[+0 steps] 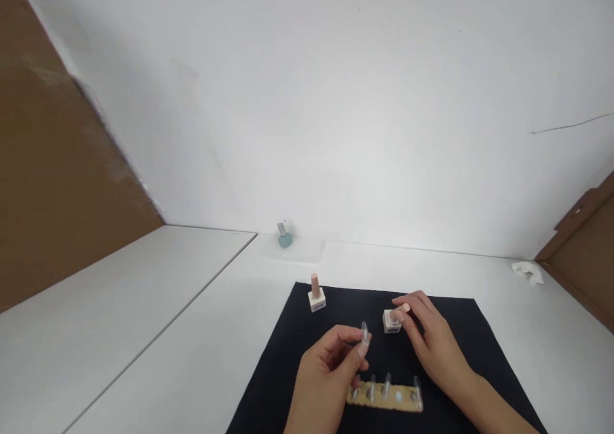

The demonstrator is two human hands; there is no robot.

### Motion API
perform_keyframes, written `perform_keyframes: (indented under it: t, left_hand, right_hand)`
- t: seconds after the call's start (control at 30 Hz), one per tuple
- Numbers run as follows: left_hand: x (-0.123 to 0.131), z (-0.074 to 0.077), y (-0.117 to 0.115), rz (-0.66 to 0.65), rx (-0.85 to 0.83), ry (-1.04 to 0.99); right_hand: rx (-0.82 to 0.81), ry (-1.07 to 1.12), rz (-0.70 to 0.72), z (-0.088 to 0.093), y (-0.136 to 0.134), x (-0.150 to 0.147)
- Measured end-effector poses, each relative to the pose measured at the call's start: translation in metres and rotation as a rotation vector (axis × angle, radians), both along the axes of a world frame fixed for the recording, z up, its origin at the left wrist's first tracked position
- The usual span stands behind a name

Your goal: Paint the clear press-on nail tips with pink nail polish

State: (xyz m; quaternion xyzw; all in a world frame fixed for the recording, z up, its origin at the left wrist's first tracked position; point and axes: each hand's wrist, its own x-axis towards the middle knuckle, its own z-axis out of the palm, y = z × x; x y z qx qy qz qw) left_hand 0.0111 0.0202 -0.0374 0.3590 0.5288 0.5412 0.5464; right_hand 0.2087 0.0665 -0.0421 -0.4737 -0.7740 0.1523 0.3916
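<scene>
My left hand (330, 370) pinches a clear nail tip (365, 333) upright between thumb and forefinger. Below it, a tan strip (398, 404) carries several clear nail tips and one bare pale spot; its left end is partly behind my left hand. My right hand (432, 338) has its thumb and fingers around the pinkish cap of a white square polish bottle (392, 322). That bottle stands on the black mat (355, 304). A second white bottle with a pinkish cap (316, 298) stands near the mat's back left corner.
A teal bottle with a grey cap (285, 238) stands on a clear tray (307, 250) behind the mat. Crumpled white tissue (527, 271) lies at the back right. A white wall rises behind the white table (201, 332), with brown panels at both sides.
</scene>
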Motion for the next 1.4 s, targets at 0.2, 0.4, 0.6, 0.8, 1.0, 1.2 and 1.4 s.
perform_keyframes:
  t: [0.2, 0.4, 0.6, 0.8, 1.0, 1.2, 1.4]
  left_hand:
    - [0.002, 0.004, -0.003, -0.018, 0.026, -0.035]
    - [-0.006, 0.003, -0.006, -0.17, 0.049, 0.0]
    - [-0.006, 0.005, -0.013, -0.204, 0.118, 0.113]
    - [-0.004, 0.009, -0.015, -0.235, 0.225, 0.185]
    - [-0.003, 0.008, -0.017, -0.276, 0.259, 0.227]
    - [-0.002, 0.009, -0.017, -0.287, 0.256, 0.208]
    - [-0.003, 0.01, -0.018, -0.287, 0.271, 0.249]
  right_hand:
    - [0.028, 0.08, -0.04, 0.002, 0.002, 0.004]
    - [0.028, 0.29, -0.198, 0.036, -0.018, -0.001]
    - [-0.171, 0.431, -0.012, 0.063, -0.046, -0.022]
    - [-0.021, 0.244, 0.063, 0.062, -0.048, -0.024]
    - [0.005, 0.295, -0.141, 0.067, -0.039, -0.02]
    - [-0.029, 0.229, 0.057, 0.074, -0.041, -0.02]
    - [0.065, 0.26, -0.112, 0.075, -0.041, -0.019]
